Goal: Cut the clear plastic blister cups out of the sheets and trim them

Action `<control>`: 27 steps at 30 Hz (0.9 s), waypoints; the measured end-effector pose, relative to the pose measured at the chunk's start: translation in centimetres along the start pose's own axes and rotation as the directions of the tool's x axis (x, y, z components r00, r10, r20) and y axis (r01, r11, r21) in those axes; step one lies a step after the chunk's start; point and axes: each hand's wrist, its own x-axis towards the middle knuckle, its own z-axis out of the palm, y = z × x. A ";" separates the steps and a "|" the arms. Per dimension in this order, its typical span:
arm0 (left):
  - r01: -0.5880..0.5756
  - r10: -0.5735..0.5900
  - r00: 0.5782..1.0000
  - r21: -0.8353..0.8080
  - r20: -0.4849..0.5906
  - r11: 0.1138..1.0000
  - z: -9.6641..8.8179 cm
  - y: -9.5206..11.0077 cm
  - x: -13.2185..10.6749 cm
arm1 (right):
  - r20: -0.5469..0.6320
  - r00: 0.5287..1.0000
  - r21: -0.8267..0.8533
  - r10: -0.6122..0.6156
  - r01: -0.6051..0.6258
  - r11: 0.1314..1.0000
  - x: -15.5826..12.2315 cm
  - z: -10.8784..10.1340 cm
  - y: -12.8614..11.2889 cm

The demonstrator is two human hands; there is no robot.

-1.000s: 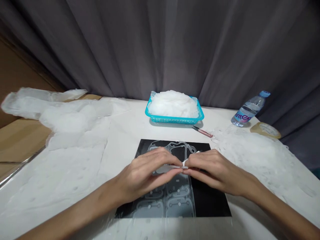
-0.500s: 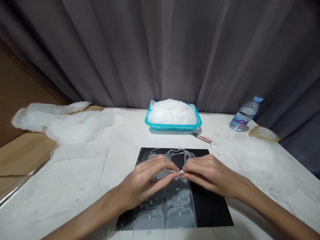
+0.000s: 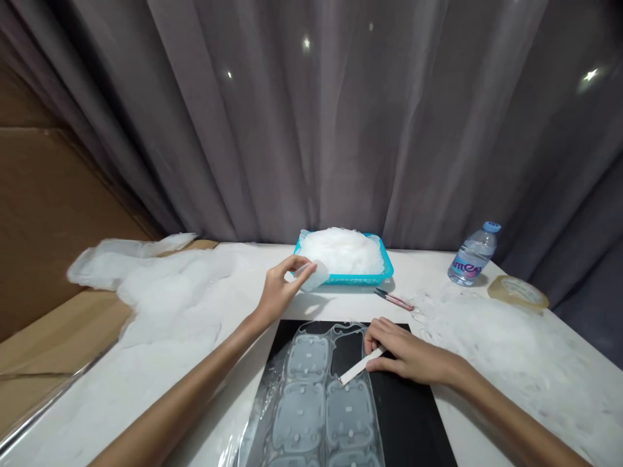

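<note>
My left hand (image 3: 281,290) is raised at the front of the blue tray (image 3: 357,280), pinching a small frosted translucent piece (image 3: 318,276) between thumb and fingers. Fluffy white material (image 3: 341,250) is heaped in that tray. My right hand (image 3: 406,355) is closed around a slim, flat white tool (image 3: 361,366) whose exact kind I cannot make out. Its small tip points down-left over a translucent moulded sheet (image 3: 300,415) with rounded rectangular panels. The sheet lies on a black board (image 3: 406,415), and a black gap shows in its upper right beside the tool.
A pink-handled pointed tool (image 3: 396,300) lies right of the tray. Farther right are a water bottle (image 3: 470,259) and a tape roll (image 3: 518,292), with translucent scraps (image 3: 506,350) in front. White sheets (image 3: 165,292) and cardboard (image 3: 73,324) occupy the left. A grey curtain (image 3: 341,130) hangs behind.
My hands have parted from over the sheet. The left has moved up to the tray with the translucent piece; the right stays over the board with the white tool. The view has tilted up.
</note>
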 end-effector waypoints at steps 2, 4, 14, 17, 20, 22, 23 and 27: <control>-0.010 0.010 1.000 -0.011 0.005 1.000 0.4 -0.7 2.3 | 0.019 1.000 -0.008 0.002 -0.002 1.000 0.2 0.1 0.0; -0.031 0.032 0.998 -0.026 0.057 0.999 1.0 -1.0 4.8 | 0.029 1.000 -0.025 0.010 -0.010 1.000 0.4 0.0 -0.1; -0.173 0.144 0.960 0.107 0.239 0.979 4.3 -1.8 10.4 | 0.035 0.999 -0.018 0.011 -0.010 1.000 0.9 -0.1 0.7; -0.180 0.145 0.968 0.161 0.206 0.970 4.4 -2.1 10.3 | 0.040 0.999 -0.020 0.010 -0.010 1.000 0.9 -0.1 1.0; -0.176 0.149 0.978 0.203 0.143 0.963 3.8 -2.1 9.6 | 0.051 0.999 -0.046 0.011 -0.008 0.999 0.9 -0.3 1.0; -0.167 0.149 0.984 0.221 0.099 0.961 3.0 -2.0 8.5 | 0.072 0.997 -0.081 0.015 -0.009 0.997 0.8 -0.7 0.6; -0.163 0.147 0.986 0.228 0.082 0.960 2.5 -1.9 7.6 | 0.084 0.996 -0.099 0.017 -0.008 0.995 0.6 -0.9 0.4; -0.199 0.172 0.977 0.250 0.127 0.948 0.3 -1.0 2.4 | 0.098 0.995 -0.132 0.014 -0.001 0.991 0.1 -1.6 -0.2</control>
